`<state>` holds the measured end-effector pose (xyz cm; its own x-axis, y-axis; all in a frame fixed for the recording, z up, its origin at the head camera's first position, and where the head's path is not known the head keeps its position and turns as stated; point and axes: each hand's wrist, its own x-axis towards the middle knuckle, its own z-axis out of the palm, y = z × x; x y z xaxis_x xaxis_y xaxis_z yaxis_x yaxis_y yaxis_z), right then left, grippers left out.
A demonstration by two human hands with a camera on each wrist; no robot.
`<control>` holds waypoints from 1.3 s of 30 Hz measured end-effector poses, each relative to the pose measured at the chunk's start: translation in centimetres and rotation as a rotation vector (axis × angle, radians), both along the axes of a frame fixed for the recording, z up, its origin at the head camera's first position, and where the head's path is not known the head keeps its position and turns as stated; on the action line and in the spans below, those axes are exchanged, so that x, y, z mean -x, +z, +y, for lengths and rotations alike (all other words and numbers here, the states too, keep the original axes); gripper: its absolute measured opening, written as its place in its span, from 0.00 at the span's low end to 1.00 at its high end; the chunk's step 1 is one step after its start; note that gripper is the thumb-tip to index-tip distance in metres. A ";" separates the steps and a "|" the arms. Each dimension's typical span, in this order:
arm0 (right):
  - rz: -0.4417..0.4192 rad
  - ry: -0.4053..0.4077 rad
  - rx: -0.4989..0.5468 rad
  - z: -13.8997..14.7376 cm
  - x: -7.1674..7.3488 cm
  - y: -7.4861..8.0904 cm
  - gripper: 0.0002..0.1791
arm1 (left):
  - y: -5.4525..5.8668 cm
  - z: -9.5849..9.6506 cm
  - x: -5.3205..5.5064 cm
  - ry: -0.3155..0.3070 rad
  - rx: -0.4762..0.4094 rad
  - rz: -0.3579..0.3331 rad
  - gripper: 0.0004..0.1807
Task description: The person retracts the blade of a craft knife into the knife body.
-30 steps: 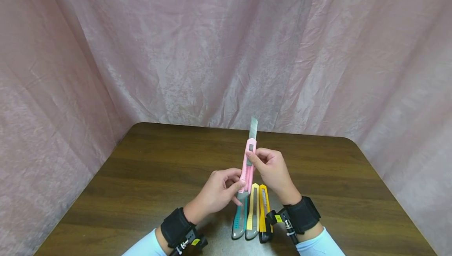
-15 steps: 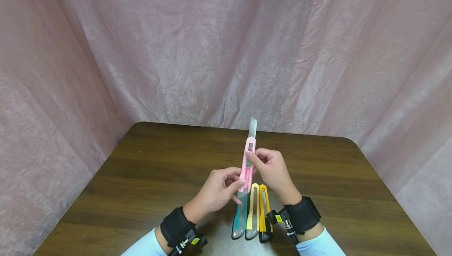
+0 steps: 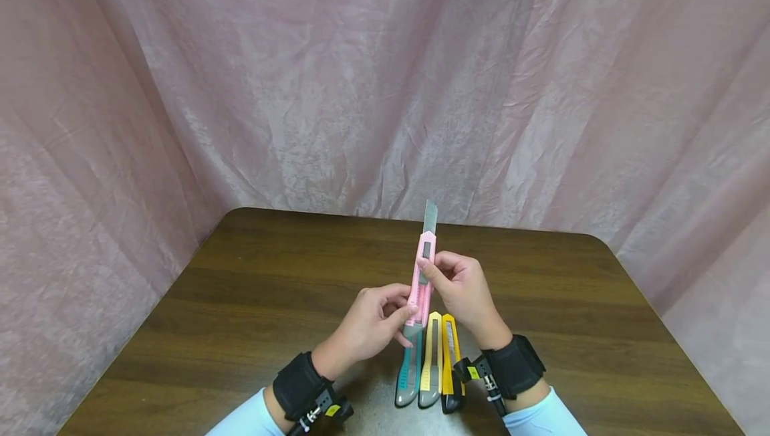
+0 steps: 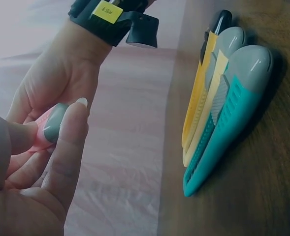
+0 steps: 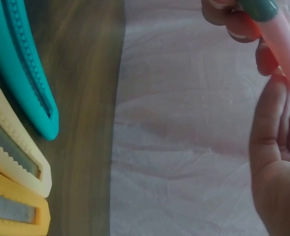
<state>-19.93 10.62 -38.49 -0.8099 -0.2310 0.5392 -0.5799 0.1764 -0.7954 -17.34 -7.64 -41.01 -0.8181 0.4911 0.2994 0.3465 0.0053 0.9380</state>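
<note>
A pink utility knife (image 3: 418, 302) is held up over the table, its silver blade (image 3: 430, 216) sticking out at the far end. My left hand (image 3: 374, 322) pinches the lower body near the grey butt end (image 4: 55, 123), thumb on top. Higher up, my right hand (image 3: 464, 285) grips the body with its thumb on the grey slider (image 3: 424, 277). In the right wrist view the pink body slants across the upper right corner, mostly cut off by the frame.
Three more utility knives lie side by side on the brown wooden table (image 3: 271, 289), below the hands: a teal one (image 4: 228, 118), a pale yellow one (image 3: 430, 369) and an orange-yellow one (image 3: 448, 362). A pink curtain (image 3: 361, 88) hangs behind the table.
The knife's body has risen slightly while the right thumb and slider have edged down along it, so a little less blade shows. The three knives on the table have stayed put.
</note>
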 end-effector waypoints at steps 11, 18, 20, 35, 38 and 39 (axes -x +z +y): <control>0.014 0.054 -0.033 0.4 0.5 -0.2 0.05 | -0.6 0.0 0.4 -0.009 -0.004 0.022 0.13; 0.001 0.073 -0.016 0.4 0.5 -0.3 0.03 | -0.7 -0.1 0.5 -0.004 0.003 0.037 0.13; -0.003 0.062 -0.022 0.3 0.5 -0.3 0.03 | -0.6 -0.1 0.5 -0.002 0.006 0.037 0.14; -0.028 0.087 -0.036 0.1 0.8 -0.5 0.04 | -2.7 -0.4 2.1 0.020 0.000 0.035 0.14; -0.028 0.082 -0.029 0.1 0.8 -0.5 0.04 | -2.7 -0.4 2.3 0.017 -0.013 0.045 0.14; -0.035 0.084 -0.026 0.1 0.7 -0.4 0.05 | -2.7 -0.3 2.3 0.015 -0.016 0.048 0.14</control>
<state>-20.66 10.73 -38.94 -0.8051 -0.3123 0.5042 -0.5657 0.1491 -0.8110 -19.62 -7.99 -43.72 -0.8100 0.4736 0.3459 0.3908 -0.0038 0.9205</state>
